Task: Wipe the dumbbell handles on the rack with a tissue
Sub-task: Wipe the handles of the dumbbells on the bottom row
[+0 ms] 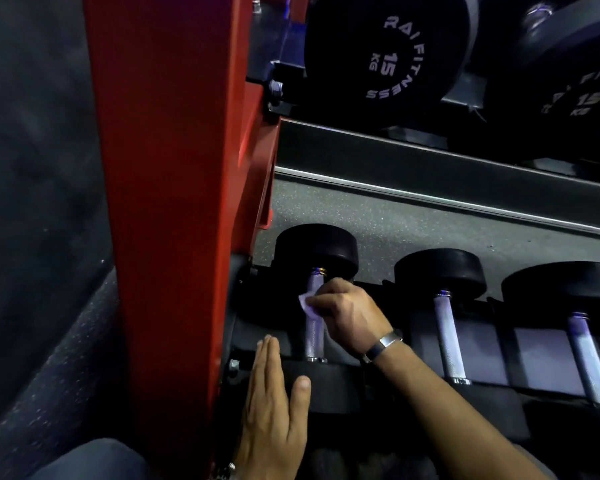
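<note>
Right hand (pixel 347 313) pinching tissue (pixel 305 303) against leftmost handle (pixel 314 320) on bottom rack tier, left hand (pixel 274 403) flat, fingers straight, on near dumbbell head; risk: thin tissue snagging, tearing on knurling

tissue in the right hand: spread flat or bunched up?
Bunched. The tissue shows only as a small crumpled wad pinched in the right hand fingertips, pressed against the leftmost dumbbell handle. Most of it is hidden by the fingers.

Single head-worn view, tilted, looking forward and steeply down, close on the lower shelf of the rack (pixel 174 202); upper shelf (pixel 430 168) at frame top.
</note>
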A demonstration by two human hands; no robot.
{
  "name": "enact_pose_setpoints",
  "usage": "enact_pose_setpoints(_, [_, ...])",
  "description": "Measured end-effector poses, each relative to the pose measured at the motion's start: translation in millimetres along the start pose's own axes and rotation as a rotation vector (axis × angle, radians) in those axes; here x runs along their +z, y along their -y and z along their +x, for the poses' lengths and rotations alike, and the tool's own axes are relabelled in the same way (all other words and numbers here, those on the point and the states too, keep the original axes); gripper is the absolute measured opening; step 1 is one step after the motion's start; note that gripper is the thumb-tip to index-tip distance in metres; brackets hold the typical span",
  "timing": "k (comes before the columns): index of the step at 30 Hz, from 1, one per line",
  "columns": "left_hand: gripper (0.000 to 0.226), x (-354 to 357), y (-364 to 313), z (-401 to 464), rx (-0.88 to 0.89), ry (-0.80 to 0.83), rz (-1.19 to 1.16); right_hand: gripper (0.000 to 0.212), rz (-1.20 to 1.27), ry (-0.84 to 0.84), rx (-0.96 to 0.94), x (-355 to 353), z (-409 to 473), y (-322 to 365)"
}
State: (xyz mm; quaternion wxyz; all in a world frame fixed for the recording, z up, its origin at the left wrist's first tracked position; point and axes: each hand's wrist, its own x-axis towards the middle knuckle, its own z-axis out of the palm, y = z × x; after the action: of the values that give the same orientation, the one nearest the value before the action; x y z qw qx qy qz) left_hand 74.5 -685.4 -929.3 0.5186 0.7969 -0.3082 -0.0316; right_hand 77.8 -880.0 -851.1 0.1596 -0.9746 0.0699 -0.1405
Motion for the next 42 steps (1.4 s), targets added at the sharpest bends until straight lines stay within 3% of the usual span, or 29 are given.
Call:
enact_pose_setpoints(3, [0.076,-1.3,5.6,2.5,0.065,-0.021,-0.012,0.016,-0.038,0.108,-0.119,1.5,-2.6,3.2])
enact_pose_setpoints(6, [0.071,-2.4,9.4,7.4,0.144,-0.024,-0.022,0.017,0.008,0.007,0.012,0.5,-1.1,-1.1])
enact_pose_setpoints(10, [0.067,-3.8,9.4,10.6,0.17,-0.051,-0.075,0.015,-0.05,0.076,-0.063,4.7,-5.3,4.1])
enact_pose_setpoints(14, [0.059,-3.5,12.2,13.2,0.213,-0.055,-0.087,0.012,-0.026,-0.04,0.059,2.0,1.7,-7.2])
enact_pose_setpoints(19, [0.056,-2.7,11.1,15.1,0.231,-0.084,-0.123,0.011,-0.001,-0.037,0.034,8.1,4.1,-3.4])
enact_pose_setpoints(21, [0.056,-0.5,9.8,14.8,0.221,-0.081,-0.116,0.013,-0.003,-0.073,0.132,7.5,8.3,-5.0])
enact_pose_setpoints(25, [0.061,-2.2,9.1,14.7,0.225,-0.094,-0.146,0.015,-0.02,0.022,0.059,7.4,6.2,-5.1])
enact_pose_setpoints(29, [0.057,0.2,7.7,16.1,0.17,-0.076,-0.131,0.013,-0.017,-0.062,0.135,1.1,10.1,-4.8])
enact_pose_setpoints(33, [0.059,-4.0,4.6,15.7,0.133,-0.057,-0.191,0.006,-0.026,0.077,-0.032,0.9,-1.6,0.3])
enact_pose_setpoints(36, [0.06,-4.0,4.4,15.7,0.085,-0.035,-0.208,0.009,0.039,0.023,0.034,-3.4,-6.6,-3.3])
enact_pose_setpoints(40, [0.061,-8.1,3.3,16.8,0.1,-0.022,-0.249,0.007,0.036,0.135,-0.035,-1.1,-8.9,1.3])
enact_pose_setpoints(42, [0.061,-6.7,3.3,17.3,0.086,-0.019,-0.239,0.009,0.038,0.106,0.028,-3.0,-9.3,-2.4])
